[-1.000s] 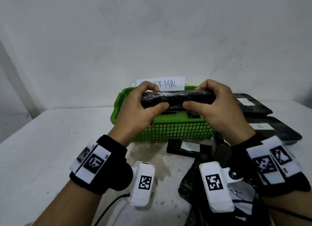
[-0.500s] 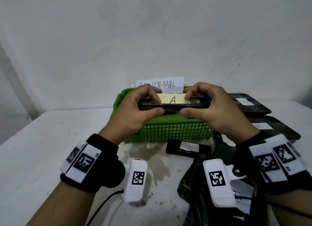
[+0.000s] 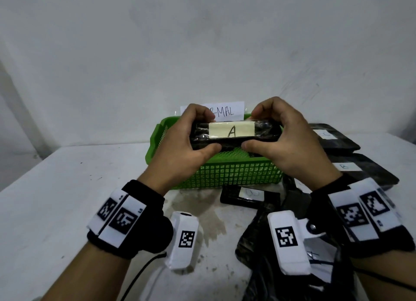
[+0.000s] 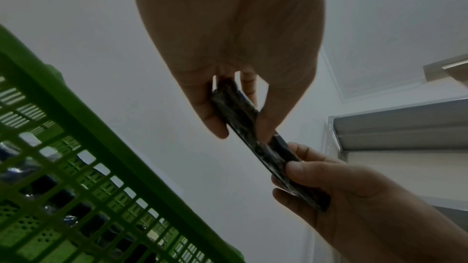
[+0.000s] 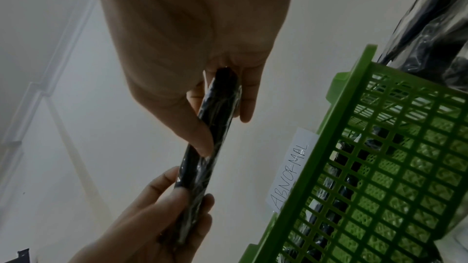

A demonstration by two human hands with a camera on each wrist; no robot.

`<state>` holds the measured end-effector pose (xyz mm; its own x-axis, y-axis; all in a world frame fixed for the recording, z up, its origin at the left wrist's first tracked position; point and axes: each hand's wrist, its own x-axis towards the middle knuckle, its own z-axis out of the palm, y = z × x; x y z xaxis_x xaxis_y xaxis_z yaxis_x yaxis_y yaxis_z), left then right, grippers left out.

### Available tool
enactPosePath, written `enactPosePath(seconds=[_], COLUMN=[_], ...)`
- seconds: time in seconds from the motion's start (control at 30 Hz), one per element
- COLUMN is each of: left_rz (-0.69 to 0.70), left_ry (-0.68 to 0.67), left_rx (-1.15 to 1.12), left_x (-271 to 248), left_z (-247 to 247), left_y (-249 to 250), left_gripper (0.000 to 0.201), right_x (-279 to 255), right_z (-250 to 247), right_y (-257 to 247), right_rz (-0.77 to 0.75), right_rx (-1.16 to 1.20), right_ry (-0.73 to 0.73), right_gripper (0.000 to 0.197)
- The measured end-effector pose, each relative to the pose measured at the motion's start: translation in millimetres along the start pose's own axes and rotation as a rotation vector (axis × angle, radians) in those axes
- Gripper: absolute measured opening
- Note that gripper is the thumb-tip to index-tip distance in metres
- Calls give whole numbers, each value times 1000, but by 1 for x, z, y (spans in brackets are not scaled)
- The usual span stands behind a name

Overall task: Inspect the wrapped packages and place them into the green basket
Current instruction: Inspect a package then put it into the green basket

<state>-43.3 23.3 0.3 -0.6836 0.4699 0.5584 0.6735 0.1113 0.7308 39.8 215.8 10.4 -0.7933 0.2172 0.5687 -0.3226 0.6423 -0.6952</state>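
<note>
A flat black film-wrapped package labelled "A" (image 3: 233,133) is being gripped at both ends by the left hand (image 3: 184,147) and right hand (image 3: 286,143), inspected above the green mesh plastic basket (image 3: 225,174), while similar packages (image 3: 360,170) are lying unplaced on the white bench (image 3: 67,188).

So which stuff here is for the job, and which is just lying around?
For the job:
package A, held by left hand and right hand
green basket
packages on the table

Lying around:
ABNORMAL sign
black bag

package (image 3: 231,132) above basket (image 3: 225,174), more packages (image 3: 364,168) right of it
</note>
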Motion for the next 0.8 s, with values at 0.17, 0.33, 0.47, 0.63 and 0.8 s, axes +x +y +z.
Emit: enactPosePath(seconds=[0.17, 0.33, 0.47, 0.63, 0.8], left_rz=[-201, -181, -164, -134, -99], left_ry=[-28, -77, -103, -59, -37], left_rx=[-108, -171, -80, -63, 9], left_x=[2, 2, 0, 0, -1], left_z=[-1, -2, 2, 3, 10], left_y=[-5, -3, -2, -2, -6], left_gripper=[34, 39, 32, 25, 26], right_x=[0, 1, 2, 2, 1], right_z=[1, 3, 1, 3, 4], right_y=[1, 3, 8, 7, 8], right_rz=[-17, 44, 123, 140, 119], right_rx=[62, 46, -3, -29, -59], right_ry=[-80, -55, -138, -164, -98], right_gripper=[48, 42, 44, 41, 40])
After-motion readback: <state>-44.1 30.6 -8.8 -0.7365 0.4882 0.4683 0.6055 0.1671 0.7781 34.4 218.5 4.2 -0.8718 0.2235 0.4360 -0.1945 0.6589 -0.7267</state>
